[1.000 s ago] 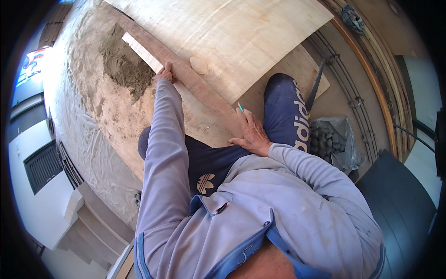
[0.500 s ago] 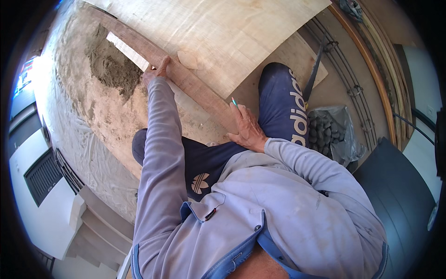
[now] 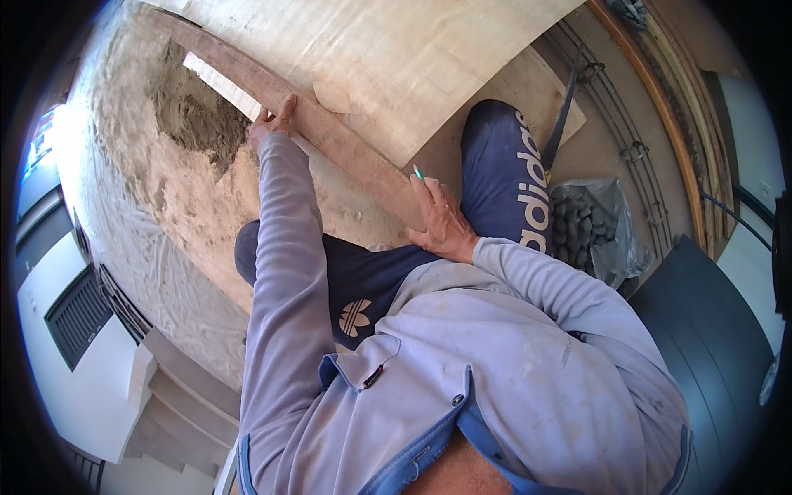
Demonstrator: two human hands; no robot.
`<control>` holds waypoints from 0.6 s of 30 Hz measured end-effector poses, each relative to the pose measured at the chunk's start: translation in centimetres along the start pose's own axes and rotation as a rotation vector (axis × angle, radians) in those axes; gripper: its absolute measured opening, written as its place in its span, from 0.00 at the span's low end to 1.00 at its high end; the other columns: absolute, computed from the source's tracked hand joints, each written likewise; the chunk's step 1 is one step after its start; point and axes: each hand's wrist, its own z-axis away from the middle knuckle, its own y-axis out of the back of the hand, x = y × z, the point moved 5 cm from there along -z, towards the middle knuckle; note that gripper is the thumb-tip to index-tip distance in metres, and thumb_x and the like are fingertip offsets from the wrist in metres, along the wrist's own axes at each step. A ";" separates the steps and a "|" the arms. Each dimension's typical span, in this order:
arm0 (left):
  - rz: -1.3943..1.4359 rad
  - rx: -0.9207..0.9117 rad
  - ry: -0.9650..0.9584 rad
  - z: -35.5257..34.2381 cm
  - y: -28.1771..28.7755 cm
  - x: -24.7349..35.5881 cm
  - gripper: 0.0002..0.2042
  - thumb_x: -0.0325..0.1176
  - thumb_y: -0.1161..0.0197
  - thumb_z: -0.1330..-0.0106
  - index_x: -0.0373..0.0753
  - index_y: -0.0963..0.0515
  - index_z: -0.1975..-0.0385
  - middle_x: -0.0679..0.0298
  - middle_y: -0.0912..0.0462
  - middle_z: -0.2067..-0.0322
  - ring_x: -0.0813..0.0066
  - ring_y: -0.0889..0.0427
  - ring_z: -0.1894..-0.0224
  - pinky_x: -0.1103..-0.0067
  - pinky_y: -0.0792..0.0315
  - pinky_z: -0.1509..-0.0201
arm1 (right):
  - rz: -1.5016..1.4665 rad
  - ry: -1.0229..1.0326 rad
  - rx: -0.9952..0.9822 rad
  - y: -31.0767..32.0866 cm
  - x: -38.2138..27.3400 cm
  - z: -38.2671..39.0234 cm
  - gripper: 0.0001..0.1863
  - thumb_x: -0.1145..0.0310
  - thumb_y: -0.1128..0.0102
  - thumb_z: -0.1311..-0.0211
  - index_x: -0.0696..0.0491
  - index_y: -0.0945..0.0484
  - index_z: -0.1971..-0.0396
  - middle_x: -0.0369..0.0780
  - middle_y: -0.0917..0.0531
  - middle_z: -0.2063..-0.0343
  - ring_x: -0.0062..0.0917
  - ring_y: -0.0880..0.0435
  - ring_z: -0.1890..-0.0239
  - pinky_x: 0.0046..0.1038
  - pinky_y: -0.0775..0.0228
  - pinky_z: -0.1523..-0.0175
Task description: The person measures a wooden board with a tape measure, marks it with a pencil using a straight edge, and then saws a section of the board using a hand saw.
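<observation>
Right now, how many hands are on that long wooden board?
2: the left hand grips the wooden board at its far part, and the right hand, holding a pencil, presses its near end.

My left hand [image 3: 272,122] on the long board [image 3: 330,136] along the plywood sheet's [image 3: 396,58] near edge, right hand [image 3: 441,224] at the board's right end, sand pile [image 3: 194,115] left of it, bag of stones [image 3: 590,227] to my right.
</observation>
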 end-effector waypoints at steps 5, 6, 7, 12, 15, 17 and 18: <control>0.093 0.003 -0.010 -1.8 0.6 -2.5 0.37 0.47 0.25 0.60 0.37 0.29 0.48 0.58 0.20 0.58 0.70 0.22 0.56 0.80 0.31 0.50 | -0.063 0.039 -0.023 -0.6 -0.3 0.3 0.45 0.63 0.36 0.62 0.65 0.47 0.43 0.52 0.36 0.53 0.45 0.36 0.50 0.37 0.43 0.44; 0.229 -0.060 -0.020 -2.5 0.4 -3.3 0.37 0.45 0.25 0.59 0.36 0.29 0.47 0.58 0.20 0.58 0.71 0.21 0.57 0.81 0.31 0.51 | -0.064 0.044 -0.021 -0.4 -0.5 0.3 0.45 0.63 0.35 0.62 0.65 0.47 0.43 0.52 0.36 0.53 0.45 0.36 0.50 0.37 0.43 0.43; 0.225 -0.051 -0.016 -3.1 0.8 -4.0 0.37 0.45 0.25 0.59 0.36 0.29 0.47 0.58 0.20 0.58 0.71 0.21 0.57 0.81 0.31 0.51 | -0.070 0.053 -0.022 -0.4 -1.0 0.3 0.45 0.63 0.35 0.62 0.65 0.46 0.43 0.52 0.36 0.52 0.45 0.36 0.49 0.36 0.43 0.43; 0.292 -0.107 0.052 -1.3 -0.3 -1.6 0.40 0.45 0.25 0.57 0.39 0.34 0.43 0.60 0.24 0.52 0.70 0.24 0.52 0.73 0.27 0.53 | -0.100 0.044 0.047 1.5 -1.1 0.2 0.45 0.64 0.34 0.62 0.65 0.45 0.43 0.51 0.36 0.52 0.43 0.35 0.50 0.35 0.42 0.43; 0.223 -0.095 0.059 -3.6 0.0 -3.2 0.39 0.45 0.25 0.57 0.41 0.35 0.42 0.62 0.24 0.51 0.70 0.26 0.50 0.71 0.28 0.52 | -0.086 0.049 0.059 1.5 -0.9 -0.3 0.44 0.65 0.35 0.62 0.65 0.45 0.43 0.51 0.36 0.52 0.43 0.35 0.50 0.35 0.42 0.43; 0.165 -0.087 0.079 -4.3 0.6 -4.4 0.39 0.44 0.25 0.57 0.43 0.35 0.42 0.63 0.24 0.52 0.70 0.26 0.50 0.70 0.29 0.52 | -0.062 0.061 0.041 0.8 -0.9 -0.2 0.44 0.65 0.35 0.63 0.65 0.45 0.43 0.51 0.36 0.53 0.44 0.35 0.50 0.36 0.42 0.44; 0.222 -0.121 0.055 -3.8 0.2 -4.1 0.39 0.44 0.25 0.57 0.42 0.35 0.42 0.63 0.24 0.53 0.71 0.26 0.50 0.71 0.29 0.52 | -0.049 0.049 0.022 0.6 -0.7 -0.1 0.44 0.65 0.35 0.62 0.65 0.46 0.43 0.51 0.36 0.53 0.44 0.35 0.51 0.36 0.42 0.44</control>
